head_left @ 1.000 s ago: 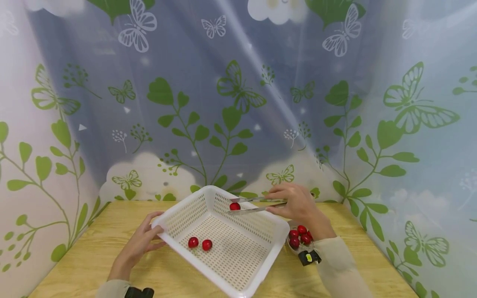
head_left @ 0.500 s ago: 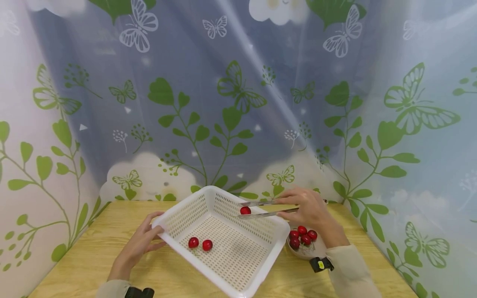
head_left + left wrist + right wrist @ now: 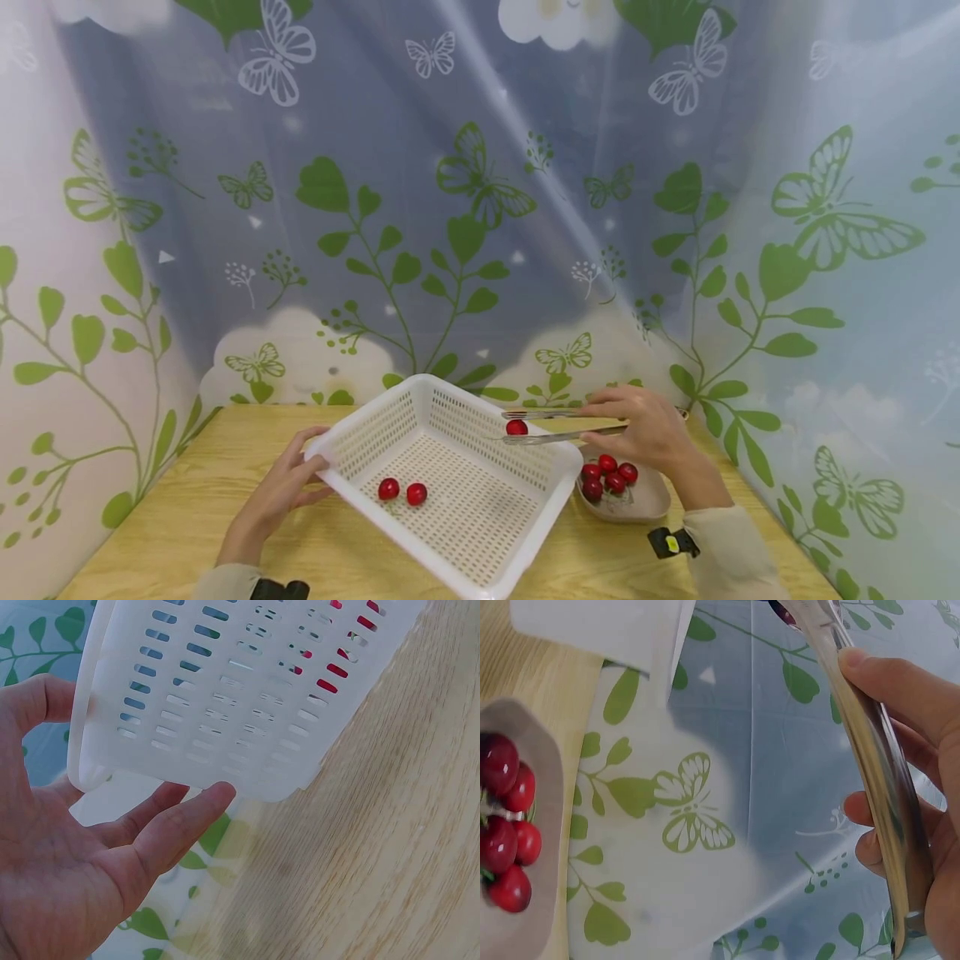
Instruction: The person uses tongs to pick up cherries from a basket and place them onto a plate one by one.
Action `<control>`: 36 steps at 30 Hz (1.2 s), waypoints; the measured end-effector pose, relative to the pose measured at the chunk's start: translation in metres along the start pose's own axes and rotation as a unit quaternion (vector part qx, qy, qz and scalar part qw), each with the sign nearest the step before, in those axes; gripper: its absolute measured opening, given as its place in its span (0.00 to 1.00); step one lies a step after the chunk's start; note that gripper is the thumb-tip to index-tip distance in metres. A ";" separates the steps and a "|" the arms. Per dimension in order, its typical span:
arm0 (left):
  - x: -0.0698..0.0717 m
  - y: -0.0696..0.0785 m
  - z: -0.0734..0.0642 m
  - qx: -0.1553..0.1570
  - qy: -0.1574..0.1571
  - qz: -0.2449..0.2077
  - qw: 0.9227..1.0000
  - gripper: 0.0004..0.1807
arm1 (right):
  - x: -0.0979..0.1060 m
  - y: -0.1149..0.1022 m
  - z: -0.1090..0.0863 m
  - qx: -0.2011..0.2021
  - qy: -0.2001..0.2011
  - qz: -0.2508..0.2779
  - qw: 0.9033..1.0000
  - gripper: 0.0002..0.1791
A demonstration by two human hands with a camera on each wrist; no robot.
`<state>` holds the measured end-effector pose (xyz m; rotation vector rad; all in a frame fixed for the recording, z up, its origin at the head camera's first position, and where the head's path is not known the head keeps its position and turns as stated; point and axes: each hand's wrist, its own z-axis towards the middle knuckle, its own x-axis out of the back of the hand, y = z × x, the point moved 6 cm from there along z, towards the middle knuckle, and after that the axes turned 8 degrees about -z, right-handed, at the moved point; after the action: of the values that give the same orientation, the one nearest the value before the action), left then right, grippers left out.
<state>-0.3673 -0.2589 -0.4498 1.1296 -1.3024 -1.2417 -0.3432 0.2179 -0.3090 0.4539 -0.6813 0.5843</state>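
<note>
My left hand (image 3: pixel 281 479) grips the left corner of a white perforated plastic basket (image 3: pixel 480 517); in the left wrist view fingers reach beneath the basket's wall (image 3: pixel 289 776). Two red cherries (image 3: pixel 388 489) lie on the basket floor, towards its left. Metal tongs (image 3: pixel 562 435) are held in my right hand (image 3: pixel 641 425), thumb on one arm and fingers on the other. Between the tong tips sits one cherry (image 3: pixel 517 427), overlapping the basket's far right wall in the head view. Close up, the right wrist view shows the tongs (image 3: pixel 870 750) with a cherry partly hidden at their end.
A shallow beige bowl (image 3: pixel 648 496) stands right of the basket, under my right hand, with several cherries (image 3: pixel 615 482) at its left side. The wooden table (image 3: pixel 172 483) ends at a curtain (image 3: pixel 360 250) printed with leaves and butterflies.
My right hand has moved right and slightly down, taking the tongs and cherry from over the basket towards its right rim. More of the bowl shows. The left hand and basket stay put.
</note>
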 end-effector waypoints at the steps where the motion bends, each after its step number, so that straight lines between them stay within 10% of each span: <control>1: 0.000 0.000 0.000 0.001 0.000 0.000 1.000 0.33 | 0.001 0.001 -0.002 0.000 -0.001 0.000 1.000 0.19; 36: 0.001 -0.003 0.002 -0.001 -0.006 0.000 1.000 0.34 | 0.044 0.072 -0.104 -0.113 -0.051 -0.057 0.991 0.18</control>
<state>-0.3690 -0.2600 -0.4524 1.1222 -1.3097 -1.2526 -0.3139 0.3460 -0.3365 0.3100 -0.8035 0.3717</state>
